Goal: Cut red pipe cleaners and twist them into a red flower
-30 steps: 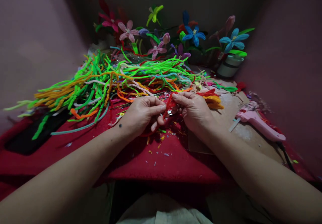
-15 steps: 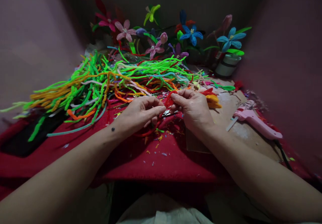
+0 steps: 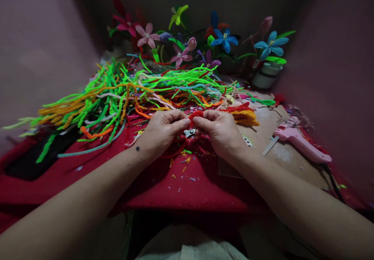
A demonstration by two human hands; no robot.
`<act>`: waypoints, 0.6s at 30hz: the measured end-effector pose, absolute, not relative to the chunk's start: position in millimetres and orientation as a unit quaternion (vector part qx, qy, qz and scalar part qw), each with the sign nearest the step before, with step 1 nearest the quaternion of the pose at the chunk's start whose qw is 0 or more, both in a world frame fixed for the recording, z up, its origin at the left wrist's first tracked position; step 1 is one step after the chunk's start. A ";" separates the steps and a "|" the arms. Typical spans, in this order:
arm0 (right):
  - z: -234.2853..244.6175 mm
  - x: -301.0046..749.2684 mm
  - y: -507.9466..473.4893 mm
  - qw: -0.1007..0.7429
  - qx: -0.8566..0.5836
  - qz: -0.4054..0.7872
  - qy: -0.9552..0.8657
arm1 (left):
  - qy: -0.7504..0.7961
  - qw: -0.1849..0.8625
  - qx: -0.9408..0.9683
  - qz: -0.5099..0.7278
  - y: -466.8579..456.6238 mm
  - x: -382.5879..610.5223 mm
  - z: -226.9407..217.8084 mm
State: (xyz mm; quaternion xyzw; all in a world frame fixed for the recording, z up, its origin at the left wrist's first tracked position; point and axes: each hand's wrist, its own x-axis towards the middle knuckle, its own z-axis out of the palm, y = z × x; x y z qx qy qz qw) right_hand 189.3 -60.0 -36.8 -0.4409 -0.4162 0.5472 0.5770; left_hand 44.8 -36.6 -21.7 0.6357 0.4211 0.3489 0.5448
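A red pipe cleaner (image 3: 195, 115) is pinched between my two hands, over the middle of the red-covered table. The thumb and fingers of my left hand (image 3: 168, 129) close on its left part. On the right part, my right hand (image 3: 220, 129) grips it the same way. Its exact bends are partly hidden by my fingertips. Just below the fingers lies a metal tool with a round pivot (image 3: 190, 132), mostly covered by my hands. Beyond my right hand rest red and orange-yellow fuzzy petal pieces (image 3: 245, 117).
A big heap of green, orange and other pipe cleaners (image 3: 117, 92) spreads across the back left. Finished fuzzy flowers (image 3: 224, 39) stand behind it. At right, a pink glue gun (image 3: 304, 141) lies on a cardboard sheet (image 3: 283, 162). Small clippings (image 3: 187, 160) dot the red cloth (image 3: 187, 193).
My hands have come closer together and more level on the red pipe cleaner. My right hand has lowered slightly, and the metal pivot below shows more. The whole view has shifted a little.
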 end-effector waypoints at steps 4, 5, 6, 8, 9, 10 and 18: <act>-38.2 190.3 -60.7 0.580 -0.450 0.500 -0.460 | 0.425 0.572 0.624 0.320 -35.7 43.0 -19.5; -38.4 190.7 -60.5 0.578 -0.450 0.503 -0.459 | 0.428 0.577 0.620 0.316 -35.5 42.5 -19.2; -38.7 190.9 -60.3 0.576 -0.449 0.509 -0.455 | 0.431 0.579 0.616 0.315 -35.4 42.1 -18.9; -39.0 191.2 -59.9 0.575 -0.442 0.527 -0.443 | 0.434 0.581 0.613 0.313 -35.5 41.5 -18.3; -39.1 191.2 -59.7 0.573 -0.440 0.534 -0.439 | 0.435 0.578 0.616 0.312 -35.6 41.2 -17.9; -39.2 191.2 -59.5 0.569 -0.439 0.539 -0.439 | 0.437 0.569 0.623 0.311 -35.8 40.9 -17.3; -38.6 191.7 -59.6 0.542 -0.440 0.532 -0.480 | 0.423 0.510 0.693 0.284 -35.1 37.0 -10.6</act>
